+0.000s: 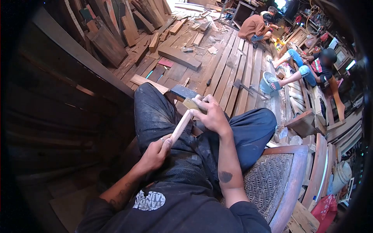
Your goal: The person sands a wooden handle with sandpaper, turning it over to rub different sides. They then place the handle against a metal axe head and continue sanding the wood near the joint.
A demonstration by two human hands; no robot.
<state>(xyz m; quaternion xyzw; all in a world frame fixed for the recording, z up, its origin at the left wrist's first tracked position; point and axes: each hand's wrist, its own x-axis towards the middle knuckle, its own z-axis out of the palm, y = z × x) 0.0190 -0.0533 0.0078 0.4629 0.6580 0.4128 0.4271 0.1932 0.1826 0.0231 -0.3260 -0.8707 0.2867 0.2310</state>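
My left hand [156,152] is closed around the lower end of a pale wooden stick [181,127], which slants up and away over my lap. At its far end, my right hand [213,115] has its thumb and fingers closed on a small yellowish flat piece [189,103]. The thumb lies right at the stick's tip. What the yellowish piece is made of I cannot tell. Just beyond it, a dark curved piece [182,92] lies between my knees.
I sit on a woven-seat chair [268,180]. Long planks [229,73] cover the floor ahead, with a grey bucket [267,82] and an axe-like tool [241,85] on them. Stacked boards [108,46] lean at left. A person [311,68] sits at right; others [252,27] crouch farther back.
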